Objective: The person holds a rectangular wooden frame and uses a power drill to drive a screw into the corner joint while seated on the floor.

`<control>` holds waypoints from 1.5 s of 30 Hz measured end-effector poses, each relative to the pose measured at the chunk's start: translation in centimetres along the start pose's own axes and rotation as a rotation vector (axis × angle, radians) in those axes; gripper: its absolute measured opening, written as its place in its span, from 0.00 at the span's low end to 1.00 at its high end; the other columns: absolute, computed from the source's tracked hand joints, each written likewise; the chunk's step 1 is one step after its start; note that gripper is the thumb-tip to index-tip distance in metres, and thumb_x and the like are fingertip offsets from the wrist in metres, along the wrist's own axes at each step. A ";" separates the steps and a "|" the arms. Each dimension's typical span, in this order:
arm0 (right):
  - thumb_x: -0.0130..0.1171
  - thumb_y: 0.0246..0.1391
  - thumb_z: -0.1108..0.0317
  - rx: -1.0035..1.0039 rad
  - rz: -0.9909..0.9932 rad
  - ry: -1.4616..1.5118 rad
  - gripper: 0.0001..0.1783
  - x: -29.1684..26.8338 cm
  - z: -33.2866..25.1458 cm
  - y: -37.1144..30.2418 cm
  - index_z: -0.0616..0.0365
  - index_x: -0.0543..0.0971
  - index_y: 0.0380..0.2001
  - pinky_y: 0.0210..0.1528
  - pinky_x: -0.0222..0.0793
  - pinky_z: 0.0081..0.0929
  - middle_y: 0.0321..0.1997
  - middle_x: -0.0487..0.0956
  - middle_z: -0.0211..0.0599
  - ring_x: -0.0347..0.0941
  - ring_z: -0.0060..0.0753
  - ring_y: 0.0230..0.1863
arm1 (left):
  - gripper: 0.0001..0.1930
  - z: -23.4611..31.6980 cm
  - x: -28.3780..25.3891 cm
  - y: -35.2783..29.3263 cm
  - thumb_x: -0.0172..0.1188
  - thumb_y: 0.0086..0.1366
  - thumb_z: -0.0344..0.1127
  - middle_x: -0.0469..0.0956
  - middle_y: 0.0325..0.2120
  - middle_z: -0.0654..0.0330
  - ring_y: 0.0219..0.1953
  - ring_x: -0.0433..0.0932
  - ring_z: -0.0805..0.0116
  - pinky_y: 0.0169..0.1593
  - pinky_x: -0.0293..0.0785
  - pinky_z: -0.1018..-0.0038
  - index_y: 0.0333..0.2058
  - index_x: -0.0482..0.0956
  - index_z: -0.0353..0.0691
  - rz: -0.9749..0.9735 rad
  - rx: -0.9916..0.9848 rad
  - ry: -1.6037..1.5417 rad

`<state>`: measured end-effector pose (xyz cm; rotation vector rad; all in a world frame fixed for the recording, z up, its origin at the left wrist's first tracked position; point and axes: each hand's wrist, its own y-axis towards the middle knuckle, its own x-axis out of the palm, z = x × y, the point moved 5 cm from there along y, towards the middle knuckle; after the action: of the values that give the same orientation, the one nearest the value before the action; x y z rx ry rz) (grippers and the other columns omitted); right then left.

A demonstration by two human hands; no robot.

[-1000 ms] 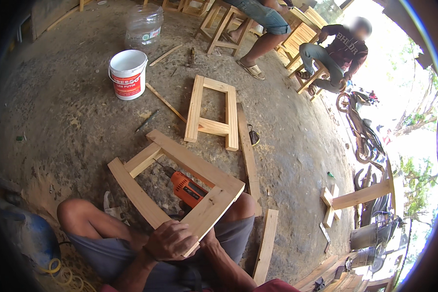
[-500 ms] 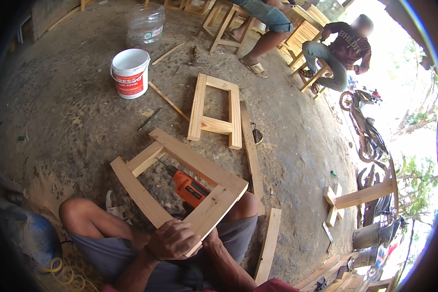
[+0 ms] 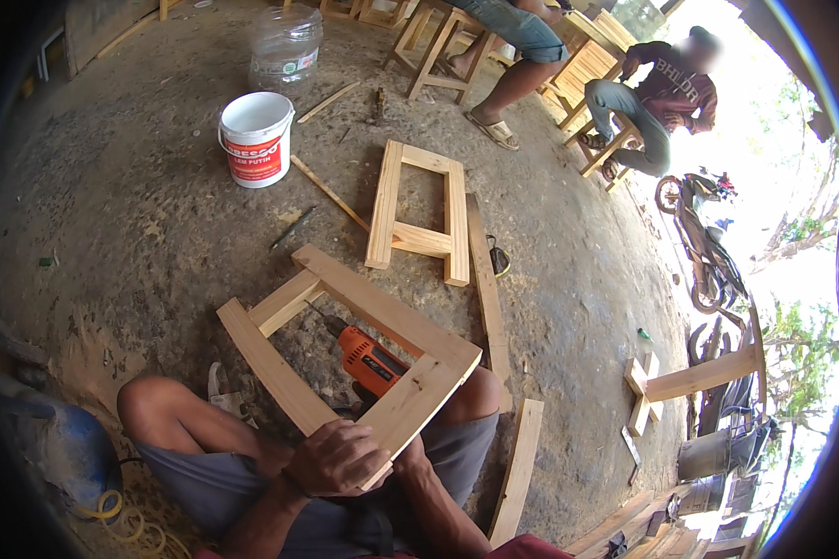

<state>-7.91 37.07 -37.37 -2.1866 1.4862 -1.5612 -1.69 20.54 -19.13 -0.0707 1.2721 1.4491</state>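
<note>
A pale wooden frame [image 3: 429, 368] rests tilted across my lap, its near corner toward me. My left hand [image 3: 337, 456] is closed round the near-left end of it, fingers over the top of the near rail. Inside the frame opening sits an orange power drill [image 3: 371, 361], its bit pointing at the far-left crosspiece [image 3: 285, 300]. My right hand [image 3: 410, 458] is mostly hidden under the near rail, at the rear of the drill, and appears to grip it; its fingers do not show.
A second wooden frame [image 3: 379, 210] lies ahead on the rough floor, beside a long board [image 3: 487, 289] and a tape measure [image 3: 499, 259]. A white bucket [image 3: 256, 140] stands farther left. Another plank [image 3: 517, 470] lies at my right. Two people sit on stools at the back.
The view has shifted slightly, so everything appears a little farther right. My hands, the frame and the drill hold nearly the same positions relative to each other.
</note>
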 end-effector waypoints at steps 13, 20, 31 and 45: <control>0.51 0.71 0.46 -0.013 -0.027 0.096 0.30 0.1 0.3 0.1 0.57 0.69 0.65 0.60 0.76 0.45 0.60 0.77 0.44 0.77 0.45 0.58 | 0.23 0.0 0.2 -0.4 0.74 0.57 0.52 0.78 0.44 0.67 0.53 0.79 0.67 0.61 0.72 0.60 0.47 0.81 0.52 0.026 -0.013 0.033; 0.50 0.71 0.47 -0.029 -0.017 0.082 0.29 0.2 0.1 -0.1 0.58 0.69 0.64 0.59 0.76 0.44 0.60 0.77 0.45 0.77 0.45 0.57 | 0.22 0.0 0.1 -0.2 0.74 0.57 0.53 0.79 0.44 0.67 0.53 0.79 0.68 0.61 0.72 0.60 0.47 0.81 0.53 0.012 0.004 0.038; 0.49 0.71 0.47 -0.016 -0.042 -0.054 0.30 0.5 -0.3 -0.3 0.57 0.70 0.64 0.61 0.75 0.45 0.61 0.77 0.45 0.76 0.45 0.59 | 0.21 0.0 0.3 -0.4 0.74 0.57 0.51 0.78 0.44 0.65 0.52 0.80 0.66 0.58 0.75 0.61 0.45 0.81 0.51 0.023 0.000 0.017; 0.49 0.72 0.48 -0.032 -0.005 -0.001 0.28 0.2 -0.2 -0.4 0.57 0.71 0.63 0.61 0.74 0.44 0.60 0.77 0.44 0.76 0.44 0.58 | 0.22 0.1 0.2 -0.1 0.74 0.56 0.52 0.76 0.40 0.68 0.48 0.79 0.71 0.59 0.73 0.62 0.46 0.81 0.52 0.007 0.008 0.034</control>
<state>-7.75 37.24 -36.91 -2.2094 1.5175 -1.5477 -1.61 20.68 -19.32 -0.0859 1.3066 1.4545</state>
